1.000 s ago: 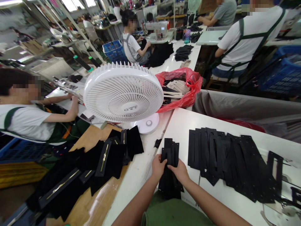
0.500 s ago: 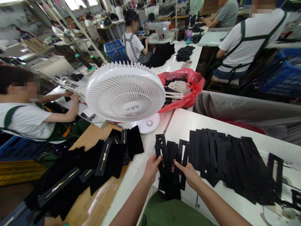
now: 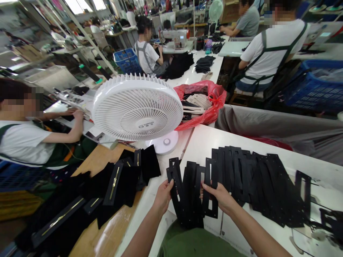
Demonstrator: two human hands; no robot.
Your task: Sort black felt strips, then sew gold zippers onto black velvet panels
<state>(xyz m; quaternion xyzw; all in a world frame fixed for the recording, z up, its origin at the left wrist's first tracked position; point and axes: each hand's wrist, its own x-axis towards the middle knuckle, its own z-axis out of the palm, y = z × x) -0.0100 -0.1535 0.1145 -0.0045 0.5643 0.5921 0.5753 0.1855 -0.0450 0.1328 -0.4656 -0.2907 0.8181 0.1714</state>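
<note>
Between my hands a small fan of black slotted strips is spread above the white table. My left hand grips the left-side strips, thumb on top near a long slot. On the other side my right hand pinches the right-hand strips, its thumb lying across a slotted piece. The fingers under the strips are mostly hidden. Just right of my right hand, a long overlapping row of similar black strips lies on the table, with one slotted strip at its right end.
A white fan stands ahead, beside a red plastic bag of cut pieces. Black fabric with gold-zippered panels covers the wooden table at left. Sewing machine parts are at lower right. A co-worker sits at left.
My hands have moved apart, spreading the strips wider. The right-hand slotted strip now stands more separate from the others. The camera view has shifted slightly.
</note>
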